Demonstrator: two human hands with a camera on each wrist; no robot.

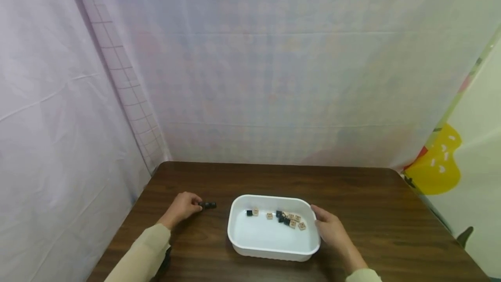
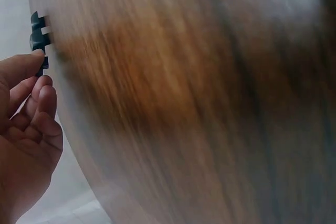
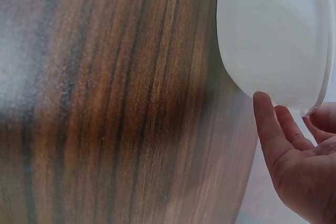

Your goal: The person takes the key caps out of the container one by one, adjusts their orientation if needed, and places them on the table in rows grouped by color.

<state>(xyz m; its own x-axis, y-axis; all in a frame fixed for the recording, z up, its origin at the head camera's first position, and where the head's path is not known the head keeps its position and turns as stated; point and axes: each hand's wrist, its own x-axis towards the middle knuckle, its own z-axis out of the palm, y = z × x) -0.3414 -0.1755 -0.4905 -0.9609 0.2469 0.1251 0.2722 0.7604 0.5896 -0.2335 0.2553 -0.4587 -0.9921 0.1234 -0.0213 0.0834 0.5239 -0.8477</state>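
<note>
At the left of the table my left hand point(image 1: 185, 205) pinches one end of a short row of small black interlocking pieces point(image 1: 210, 205) between thumb and fingertips. The left wrist view shows the row's notched edge point(image 2: 40, 39) standing out beyond the thumb. A white, round-cornered plastic tub point(image 1: 270, 253) stands near the middle of the table. My right hand point(image 1: 330, 228) holds the tub's right end, thumb at the rim and fingers against the outer wall. Within the tub lie several small tan blocks point(image 1: 302, 226) with dark marks, and several black pieces point(image 1: 278, 213), mostly toward its right side.
The dark wood-grain table point(image 1: 352, 190) has a rounded far edge against a pale curtain point(image 1: 250, 77). Another white curtain point(image 1: 47, 121) hangs along the left. A yellow printed shape point(image 1: 438, 164) shows on the cloth at right. A dark object point(image 1: 166, 258) sits partly hidden by the left sleeve.
</note>
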